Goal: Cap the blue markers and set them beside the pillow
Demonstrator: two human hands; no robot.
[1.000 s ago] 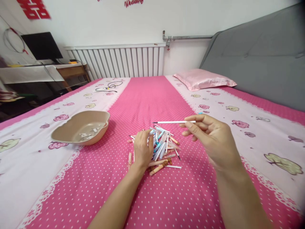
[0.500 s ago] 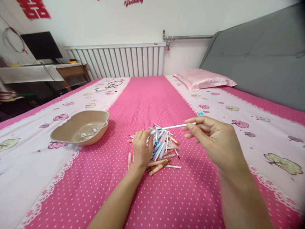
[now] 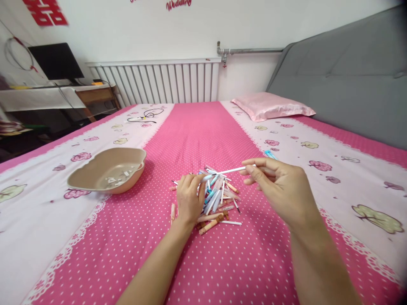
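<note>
My left hand [image 3: 190, 198] is closed around a pale blue pen barrel [image 3: 207, 178], whose end sticks out to the right. Between thumb and fingers, my right hand [image 3: 281, 186] pinches a thin white pen refill [image 3: 233, 170] that slants slightly down to the left. The refill's dark tip is at the mouth of the barrel; whether it is inside, I cannot tell. Below and around the left hand lies a loose pile of pen parts [image 3: 217, 199], with blue, pink and orange-brown barrels and white refills. Fingers partly hide the pile.
A beige basin [image 3: 129, 182] with small white pieces inside stands on the bed to the left. Just beyond my right hand lies a bright blue piece [image 3: 270, 154]. Farther back are a black cable [image 3: 152, 113] and a pink pillow [image 3: 273, 106].
My right hand has moved a little left and down, bringing the refill's tip to the end of the barrel. The left hand has hardly moved; its barrel shows more clearly.
</note>
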